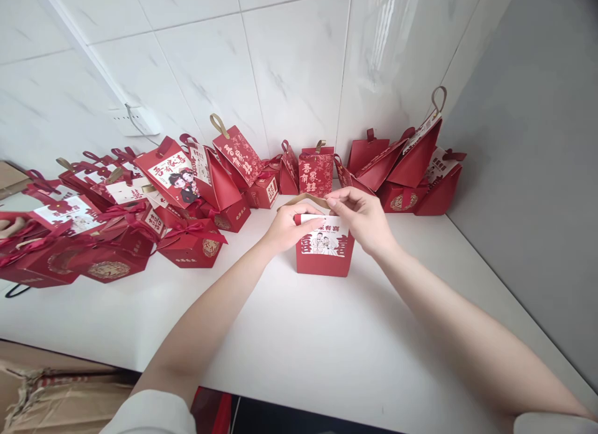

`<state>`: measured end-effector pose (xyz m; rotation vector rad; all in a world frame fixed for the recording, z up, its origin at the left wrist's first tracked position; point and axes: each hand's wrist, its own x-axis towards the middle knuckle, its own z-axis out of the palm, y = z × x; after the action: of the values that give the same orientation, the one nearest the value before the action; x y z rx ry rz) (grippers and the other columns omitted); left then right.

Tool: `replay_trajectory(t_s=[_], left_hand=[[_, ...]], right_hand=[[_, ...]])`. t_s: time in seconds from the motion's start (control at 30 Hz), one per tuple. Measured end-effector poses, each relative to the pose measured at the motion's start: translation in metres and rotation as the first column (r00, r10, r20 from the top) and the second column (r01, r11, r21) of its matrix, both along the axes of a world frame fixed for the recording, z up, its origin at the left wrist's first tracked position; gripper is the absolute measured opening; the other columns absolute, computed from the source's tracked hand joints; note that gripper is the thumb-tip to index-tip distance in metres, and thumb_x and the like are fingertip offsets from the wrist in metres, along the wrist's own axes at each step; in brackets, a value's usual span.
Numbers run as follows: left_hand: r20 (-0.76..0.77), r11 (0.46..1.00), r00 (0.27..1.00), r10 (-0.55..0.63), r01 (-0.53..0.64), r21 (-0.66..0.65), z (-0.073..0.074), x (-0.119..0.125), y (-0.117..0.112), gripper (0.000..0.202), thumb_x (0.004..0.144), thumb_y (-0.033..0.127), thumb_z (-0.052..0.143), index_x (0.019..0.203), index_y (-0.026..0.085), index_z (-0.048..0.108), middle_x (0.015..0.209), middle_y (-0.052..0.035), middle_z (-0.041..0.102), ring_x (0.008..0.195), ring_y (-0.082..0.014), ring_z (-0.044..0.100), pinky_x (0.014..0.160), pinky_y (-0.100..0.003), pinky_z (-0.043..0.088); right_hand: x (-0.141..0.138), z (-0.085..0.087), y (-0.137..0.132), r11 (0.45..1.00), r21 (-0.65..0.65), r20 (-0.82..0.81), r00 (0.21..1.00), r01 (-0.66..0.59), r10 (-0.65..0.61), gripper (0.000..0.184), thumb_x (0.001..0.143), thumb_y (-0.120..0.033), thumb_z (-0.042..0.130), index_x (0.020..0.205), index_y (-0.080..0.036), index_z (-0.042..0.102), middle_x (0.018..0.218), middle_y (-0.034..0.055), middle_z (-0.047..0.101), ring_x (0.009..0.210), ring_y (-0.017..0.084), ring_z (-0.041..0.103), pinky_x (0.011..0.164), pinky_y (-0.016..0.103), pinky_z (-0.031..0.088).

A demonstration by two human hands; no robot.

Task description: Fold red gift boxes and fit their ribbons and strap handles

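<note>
Nearest, at 7 o'clock under the edge of the counter [327, 359], lies a cardboard carton [42, 384]. In the middle of the counter stands one red gift box [322, 256], upright, its picture label facing the person. The left hand [284, 225] has its fingers closed on the top edge of the box. The right hand [362, 219] pinches the gold handle [303, 200] just above the box (I cannot tell if the top is fully shut). I judge this box nearly done, with only the top left. Farther away, a pile of red boxes [107, 235] at 10 o'clock and a group of red boxes [406, 172] at 1 o'clock look finished, against the tiled wall [289, 60].
</note>
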<state>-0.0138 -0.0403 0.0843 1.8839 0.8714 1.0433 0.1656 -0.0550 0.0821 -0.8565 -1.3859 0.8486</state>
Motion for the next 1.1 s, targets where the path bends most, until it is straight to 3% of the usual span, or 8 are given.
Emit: replay_trajectory(t_s=[0.07, 0.17, 0.3, 0.5, 0.8, 1.1], left_hand=[[-0.009, 0.996, 1.000, -0.028, 0.027, -0.081, 0.002, -0.004, 0.002, 0.026, 0.073, 0.038, 0.073, 0.086, 0.016, 0.071, 0.085, -0.0053, 0.070, 0.072, -0.0164, 0.064, 0.066, -0.028, 0.048], [-0.014, 0.980, 0.998, -0.065, 0.061, -0.191, 0.004, -0.010, 0.005, 0.029, 0.070, 0.038, 0.076, 0.088, 0.015, 0.071, 0.085, -0.0049, 0.070, 0.071, -0.0159, 0.065, 0.065, -0.027, 0.050], [0.024, 0.964, 0.997, -0.078, 0.081, -0.252, 0.003, -0.012, 0.007, 0.031, 0.068, 0.037, 0.078, 0.088, 0.015, 0.068, 0.084, -0.0035, 0.069, 0.073, -0.0151, 0.065, 0.066, -0.026, 0.051], [0.078, 0.949, 0.995, -0.067, 0.087, -0.302, 0.001, -0.009, 0.007, 0.032, 0.066, 0.037, 0.079, 0.083, 0.014, 0.066, 0.079, -0.0026, 0.066, 0.070, -0.0140, 0.063, 0.065, -0.025, 0.051], [0.104, 0.940, 0.990, -0.098, 0.126, -0.316, -0.003, -0.009, 0.009, 0.032, 0.069, 0.037, 0.078, 0.086, 0.014, 0.064, 0.084, -0.0038, 0.066, 0.073, -0.0145, 0.064, 0.066, -0.026, 0.051], [0.117, 0.947, 0.981, -0.156, 0.182, -0.265, 0.000, -0.003, 0.003, 0.031, 0.072, 0.038, 0.075, 0.082, 0.015, 0.057, 0.081, -0.0006, 0.061, 0.068, -0.0098, 0.059, 0.062, -0.021, 0.047]], right_hand=[[0.010, 0.004, 0.005, 0.994, -0.062, -0.031, 0.995, -0.094, 0.092, 0.018, 0.078, -0.037, 0.072, 0.086, -0.021, 0.071, 0.074, 0.0007, 0.066, 0.065, 0.013, 0.056, 0.063, 0.029, 0.047], [0.021, 0.008, 0.009, 0.985, -0.121, -0.005, 0.992, -0.124, 0.124, 0.022, 0.072, -0.038, 0.078, 0.084, -0.021, 0.074, 0.077, 0.0017, 0.068, 0.064, 0.011, 0.056, 0.063, 0.029, 0.048], [0.023, 0.008, 0.008, 0.940, -0.227, -0.021, 0.966, -0.256, 0.258, 0.028, 0.069, -0.040, 0.080, 0.088, -0.020, 0.074, 0.079, 0.0030, 0.071, 0.067, 0.014, 0.062, 0.067, 0.031, 0.053], [0.022, 0.009, 0.004, 0.912, -0.186, 0.046, 0.924, -0.364, 0.379, 0.025, 0.073, -0.036, 0.077, 0.092, -0.020, 0.072, 0.088, 0.0043, 0.073, 0.078, 0.018, 0.068, 0.072, 0.033, 0.056], [0.025, 0.004, 0.010, 0.935, -0.131, 0.118, 0.931, -0.330, 0.346, 0.022, 0.072, -0.033, 0.078, 0.086, -0.018, 0.070, 0.086, 0.0046, 0.072, 0.078, 0.018, 0.068, 0.070, 0.031, 0.056], [0.027, 0.005, 0.009, 0.945, -0.101, 0.147, 0.934, -0.312, 0.325, 0.021, 0.072, -0.033, 0.078, 0.084, -0.018, 0.070, 0.080, 0.0034, 0.071, 0.072, 0.016, 0.067, 0.066, 0.029, 0.054]])
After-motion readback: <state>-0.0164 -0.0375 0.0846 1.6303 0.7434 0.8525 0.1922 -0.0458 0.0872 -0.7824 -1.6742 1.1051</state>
